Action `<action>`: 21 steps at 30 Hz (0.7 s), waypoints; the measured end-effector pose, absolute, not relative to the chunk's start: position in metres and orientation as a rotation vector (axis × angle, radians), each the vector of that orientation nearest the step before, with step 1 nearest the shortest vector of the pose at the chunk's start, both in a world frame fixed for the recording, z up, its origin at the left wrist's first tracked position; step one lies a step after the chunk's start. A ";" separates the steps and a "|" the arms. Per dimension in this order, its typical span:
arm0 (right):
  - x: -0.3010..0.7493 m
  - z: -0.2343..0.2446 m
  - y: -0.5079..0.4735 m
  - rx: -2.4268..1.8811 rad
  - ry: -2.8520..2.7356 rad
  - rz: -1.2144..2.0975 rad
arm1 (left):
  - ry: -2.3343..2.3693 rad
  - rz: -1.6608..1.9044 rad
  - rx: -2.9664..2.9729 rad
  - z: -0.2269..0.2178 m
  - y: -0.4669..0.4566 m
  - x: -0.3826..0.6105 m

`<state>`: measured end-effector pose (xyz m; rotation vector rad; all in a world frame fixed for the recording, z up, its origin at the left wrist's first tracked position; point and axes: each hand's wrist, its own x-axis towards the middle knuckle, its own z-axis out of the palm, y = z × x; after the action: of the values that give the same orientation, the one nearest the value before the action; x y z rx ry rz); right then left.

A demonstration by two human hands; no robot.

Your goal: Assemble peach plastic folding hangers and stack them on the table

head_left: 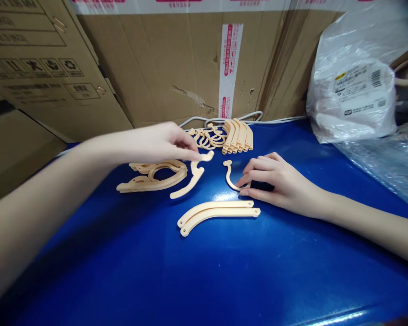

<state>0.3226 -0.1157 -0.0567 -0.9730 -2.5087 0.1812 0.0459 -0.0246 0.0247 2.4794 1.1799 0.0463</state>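
Note:
My left hand (177,142) pinches a cream plastic hanger piece (188,185), which has a curved arm and a small notch; part of it is hidden under the fingers. Curled fingers of my right hand (272,181) grip a thin S-shaped hanger hook (229,174) at its lower end, low over the blue table. Between the hands and closer to me, two curved hanger arms (217,213) with holes at their ends lie side by side. Left of the left hand's piece rests a stack of folded hangers (153,183), partly covered by that hand.
Behind the hands lie a pile of hooks (207,138) and a row of several curved arms (238,136). A white cable (258,118) runs along the cardboard boxes (177,59) at the back. A plastic-wrapped package (353,99) stands at the right on the blue table (204,280).

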 end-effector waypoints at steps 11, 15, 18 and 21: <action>0.328 -0.055 -0.117 -0.981 -2.507 0.179 | 1.193 -0.084 2.576 0.004 -0.025 0.075; 0.329 -0.056 -0.116 -0.992 -2.502 0.174 | 1.281 -0.100 2.591 0.002 -0.029 0.076; 0.328 -0.056 -0.116 -1.000 -2.504 0.196 | 1.308 -0.094 2.586 -0.001 -0.030 0.076; 0.326 -0.056 -0.117 -0.998 -2.495 0.208 | 1.317 -0.084 2.570 -0.003 -0.031 0.075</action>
<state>0.3264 -0.1165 -0.0558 -0.9985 -2.4954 0.2080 0.0754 -0.0310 -0.0027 2.5704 1.3172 -0.0836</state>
